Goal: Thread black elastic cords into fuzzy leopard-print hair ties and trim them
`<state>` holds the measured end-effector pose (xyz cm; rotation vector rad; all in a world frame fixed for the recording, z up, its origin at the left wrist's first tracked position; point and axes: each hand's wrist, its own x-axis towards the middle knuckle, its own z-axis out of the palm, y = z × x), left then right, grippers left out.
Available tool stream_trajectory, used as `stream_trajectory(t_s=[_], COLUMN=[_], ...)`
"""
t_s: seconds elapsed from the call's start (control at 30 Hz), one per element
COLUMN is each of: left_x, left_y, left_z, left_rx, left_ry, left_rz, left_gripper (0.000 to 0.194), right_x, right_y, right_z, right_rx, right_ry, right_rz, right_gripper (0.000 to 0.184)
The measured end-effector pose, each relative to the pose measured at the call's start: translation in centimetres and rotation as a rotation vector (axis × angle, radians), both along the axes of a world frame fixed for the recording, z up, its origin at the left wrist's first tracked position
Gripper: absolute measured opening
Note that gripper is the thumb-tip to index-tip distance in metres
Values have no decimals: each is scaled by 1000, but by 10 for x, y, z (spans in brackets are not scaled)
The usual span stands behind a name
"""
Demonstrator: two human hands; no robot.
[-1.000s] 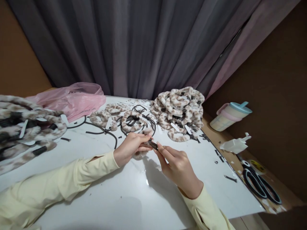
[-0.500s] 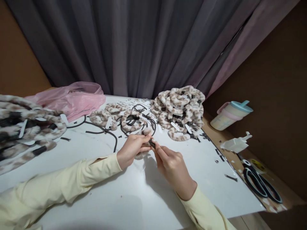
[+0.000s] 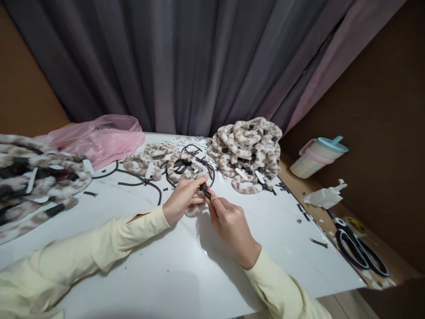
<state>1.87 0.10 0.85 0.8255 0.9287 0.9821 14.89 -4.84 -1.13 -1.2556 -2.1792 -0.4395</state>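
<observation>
Holding a furry piece [image 3: 195,210] (left hand [image 3: 181,199]) while right hand [image 3: 230,221] pinches dark strip [image 3: 205,191].

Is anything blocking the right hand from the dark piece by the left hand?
Nothing visible is: the right hand pinches the dark piece at its lower end, and the left hand holds the furry piece.

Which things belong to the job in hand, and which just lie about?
Likely part of it:
furry piece held in left hand
dark piece pinched by right hand
probably furry rings, black cords

Apparently just lying about:
lidded cup
pink bag
white container
scissors, untouched
</observation>
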Motion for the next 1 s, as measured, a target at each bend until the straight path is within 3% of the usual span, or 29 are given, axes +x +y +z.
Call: stream_trajectory(t_s=[0.3,0.6,0.87,1.0], left_x=[9,11,3,3], left_y=[-4,-6,-3,-4], left_z=[-9,-36,-21,-20], left_rx=[109,169,78,66], left_ry=[75,174,83,117], left_rz=[150,204,44,34], left_gripper=[31,32,23,19], right_x=[-1,2,13,13], right_y=[3,8,14,12], right_z=[-8,-4,-4,-2], right_rx=[-63,-196,-200,-269], right_ry=[60,-152,-88,20], right_rz=[22,29,49,64], right_gripper=[21,14,14,12])
